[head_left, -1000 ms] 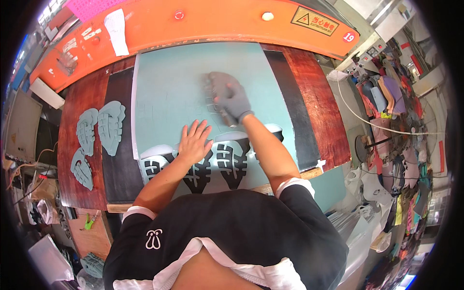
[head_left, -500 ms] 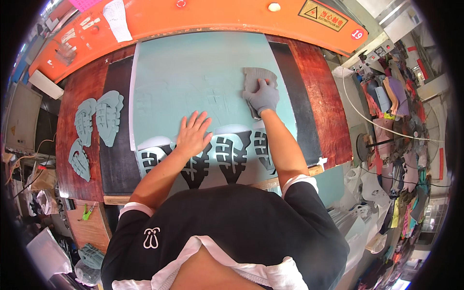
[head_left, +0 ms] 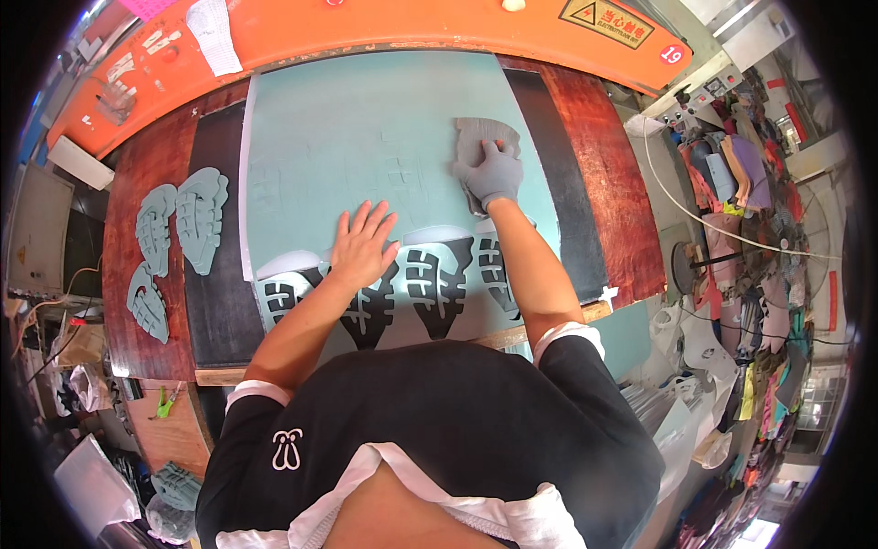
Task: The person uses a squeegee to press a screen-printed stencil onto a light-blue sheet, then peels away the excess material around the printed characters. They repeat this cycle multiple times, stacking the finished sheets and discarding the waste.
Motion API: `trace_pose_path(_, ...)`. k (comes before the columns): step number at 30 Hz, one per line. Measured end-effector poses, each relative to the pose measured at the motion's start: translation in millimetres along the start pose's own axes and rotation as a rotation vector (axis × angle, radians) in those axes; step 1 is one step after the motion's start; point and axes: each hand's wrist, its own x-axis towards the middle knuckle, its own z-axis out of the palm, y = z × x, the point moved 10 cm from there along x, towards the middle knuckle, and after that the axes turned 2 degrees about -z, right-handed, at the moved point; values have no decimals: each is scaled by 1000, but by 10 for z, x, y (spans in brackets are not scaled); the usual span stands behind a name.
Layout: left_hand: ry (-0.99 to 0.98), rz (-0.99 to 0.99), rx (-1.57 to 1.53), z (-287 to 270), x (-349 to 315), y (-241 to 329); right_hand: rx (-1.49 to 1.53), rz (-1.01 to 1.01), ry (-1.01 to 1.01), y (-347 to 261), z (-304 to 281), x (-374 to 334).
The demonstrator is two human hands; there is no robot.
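the bare left hand (head_left: 363, 245) lay with its fingers spread flat on a pale green sheet (head_left: 366, 137), while the gloved right hand (head_left: 497, 174) had its fingers bent and gripping a grey die (head_left: 474, 137), which sat on the right part of that sheet, near its side edge. nearer the body, dark cut-out shapes (head_left: 439, 295) ran in a row along the sheet, the left forearm crossing over some. farther out, three slotted green pieces (head_left: 199, 221) rested on the left of the red-brown counter (head_left: 604, 165), beneath an orange machine beam (head_left: 384, 23) along the far side.
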Motion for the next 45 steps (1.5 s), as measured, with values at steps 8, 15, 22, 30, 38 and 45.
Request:
trace_pose_path(8,21,3,-14,11,-18,-15,351,57,49,276,-2,66)
trace_pose_path(15,18,13,-12,5,-12,-9,420,97,339,1251,-442,-802)
trace_pose_path(22,45,34,-2,-2,-11,-16,292,-170,289,1035,-561,-2361)
trace_pose_path(30,35,48,53,6,51,-33,150,-324,515,721,-701,-2602)
trace_pose_path(38,116,61,75,87,34,-125,167,-380,519,722,-627,-2598)
trace_pose_path(45,225,110,-86,-410,-266,146,174,-438,580,770,-586,-2692)
